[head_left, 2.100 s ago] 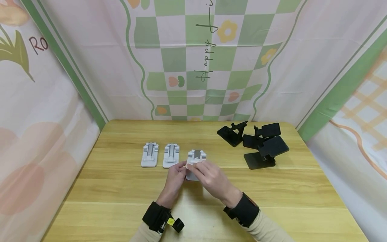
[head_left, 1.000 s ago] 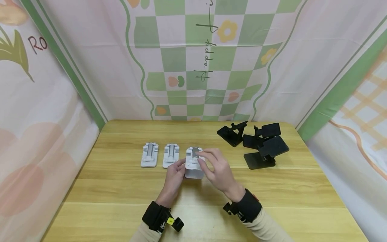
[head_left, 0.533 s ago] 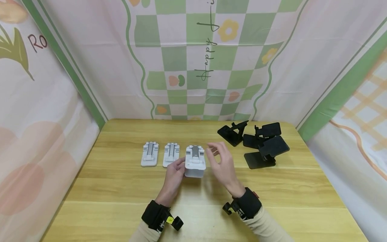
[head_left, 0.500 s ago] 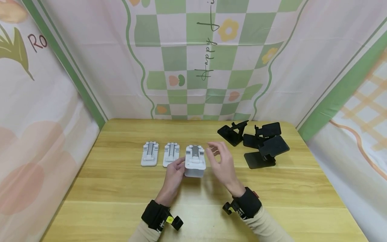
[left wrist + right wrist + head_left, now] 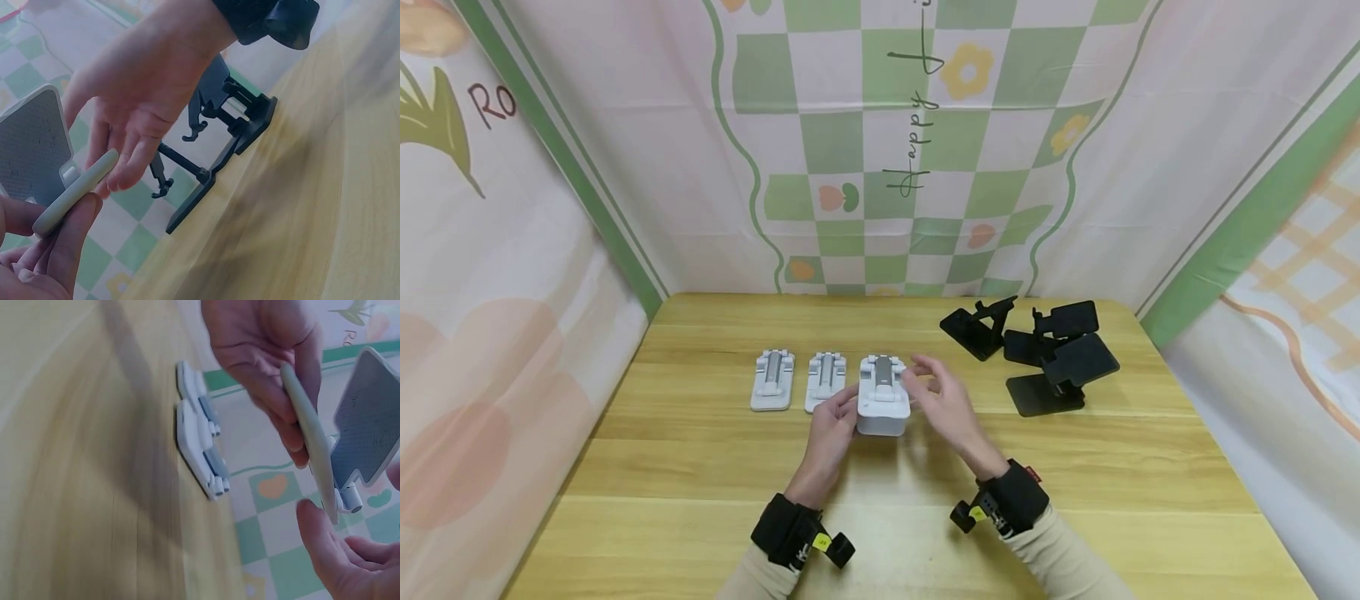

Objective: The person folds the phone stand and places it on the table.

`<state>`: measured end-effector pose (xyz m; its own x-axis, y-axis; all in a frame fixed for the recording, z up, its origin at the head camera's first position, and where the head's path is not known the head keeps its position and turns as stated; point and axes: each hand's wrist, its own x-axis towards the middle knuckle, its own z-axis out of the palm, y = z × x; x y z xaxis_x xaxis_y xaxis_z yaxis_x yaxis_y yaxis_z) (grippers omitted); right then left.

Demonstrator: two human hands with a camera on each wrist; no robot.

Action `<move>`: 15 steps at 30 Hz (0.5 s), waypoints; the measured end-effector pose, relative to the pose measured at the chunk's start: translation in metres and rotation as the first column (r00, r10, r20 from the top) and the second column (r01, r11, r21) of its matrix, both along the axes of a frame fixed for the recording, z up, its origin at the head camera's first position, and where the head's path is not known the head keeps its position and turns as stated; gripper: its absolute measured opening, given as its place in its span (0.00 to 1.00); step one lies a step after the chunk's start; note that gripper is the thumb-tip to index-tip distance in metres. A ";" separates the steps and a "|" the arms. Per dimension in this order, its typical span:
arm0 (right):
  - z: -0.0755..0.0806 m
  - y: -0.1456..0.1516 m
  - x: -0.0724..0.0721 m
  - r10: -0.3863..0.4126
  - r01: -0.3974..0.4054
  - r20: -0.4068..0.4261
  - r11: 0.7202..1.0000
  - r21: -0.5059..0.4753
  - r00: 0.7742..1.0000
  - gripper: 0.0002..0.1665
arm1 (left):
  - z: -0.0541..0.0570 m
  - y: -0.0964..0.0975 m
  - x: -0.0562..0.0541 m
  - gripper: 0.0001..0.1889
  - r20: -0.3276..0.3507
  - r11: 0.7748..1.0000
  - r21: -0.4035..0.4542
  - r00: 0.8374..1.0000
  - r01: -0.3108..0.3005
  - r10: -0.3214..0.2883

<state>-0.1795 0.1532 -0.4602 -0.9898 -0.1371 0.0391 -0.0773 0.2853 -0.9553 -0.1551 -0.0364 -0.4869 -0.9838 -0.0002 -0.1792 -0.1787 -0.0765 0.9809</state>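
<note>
A white phone stand (image 5: 882,393) with a grey strip on its hinged arm is up off the table, its upper plate (image 5: 32,142) swung away from its base (image 5: 310,440). My left hand (image 5: 832,423) grips the base by its left edge, thumb and fingers on opposite faces. At the stand's right side is my right hand (image 5: 951,410), fingers loosely bent and spread. Its thumb lies very close to the base in the right wrist view; contact cannot be told. Left of the held stand lie two folded white stands (image 5: 772,380), the nearer one (image 5: 826,382) just beyond my left fingers.
Several black phone stands, unfolded, occupy the wooden table's (image 5: 685,467) back right; one (image 5: 976,332) is apart from the overlapping group (image 5: 1078,360). A printed curtain (image 5: 700,167) hangs behind and at both sides.
My right hand let go of the stand's front, drew off to the right, then came back toward its right edge. The stand tipped and rose slightly in my left hand.
</note>
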 end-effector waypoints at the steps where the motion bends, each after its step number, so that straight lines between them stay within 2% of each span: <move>1: 0.000 0.000 0.000 0.014 -0.014 0.032 1.000 -0.012 0.999 0.36 | 0.000 0.000 0.000 0.21 0.001 1.000 0.000 1.000 0.001 -0.001; 7: -0.001 0.000 -0.002 0.085 -0.066 0.185 0.992 -0.105 0.979 0.40 | -0.002 0.001 0.000 0.21 -0.013 1.000 0.016 1.000 0.004 -0.004; 15: -0.004 0.001 -0.004 0.149 -0.099 0.268 0.976 -0.193 0.952 0.39 | -0.003 0.001 0.002 0.21 -0.021 1.000 0.030 1.000 0.008 -0.007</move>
